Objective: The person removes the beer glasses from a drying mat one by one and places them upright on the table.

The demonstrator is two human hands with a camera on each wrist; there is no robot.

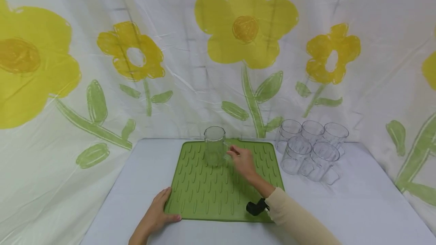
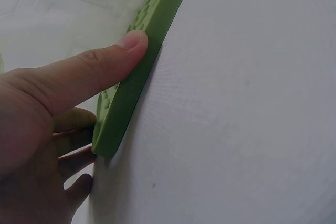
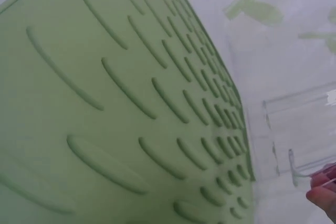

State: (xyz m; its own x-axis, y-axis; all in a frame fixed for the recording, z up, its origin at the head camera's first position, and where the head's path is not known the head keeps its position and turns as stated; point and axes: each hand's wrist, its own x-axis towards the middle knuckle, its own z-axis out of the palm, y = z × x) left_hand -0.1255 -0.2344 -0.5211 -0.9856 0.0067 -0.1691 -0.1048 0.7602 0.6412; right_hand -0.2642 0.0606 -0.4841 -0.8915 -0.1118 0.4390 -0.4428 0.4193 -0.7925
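A clear glass mug (image 1: pixel 214 146) is over the back middle of a green ridged mat (image 1: pixel 204 196); whether its base touches the mat I cannot tell. My right hand (image 1: pixel 242 160) pinches the mug's handle from the right, and in the right wrist view only fingertips (image 3: pixel 323 190) show at that handle. At the mat's front left corner rests my left hand (image 1: pixel 157 210). Its thumb (image 2: pixel 105 64) lies on the front edge, while the other fingers reach along the left side, partly hidden behind the mat's corner in the left wrist view.
Several more clear glass mugs (image 1: pixel 296 156) stand close together on the white table (image 1: pixel 368 199), to the right of the mat. A black bent piece (image 1: pixel 256 207) sits at my right sleeve (image 1: pixel 296 214). Behind the table hangs a flowered curtain (image 1: pixel 190 97).
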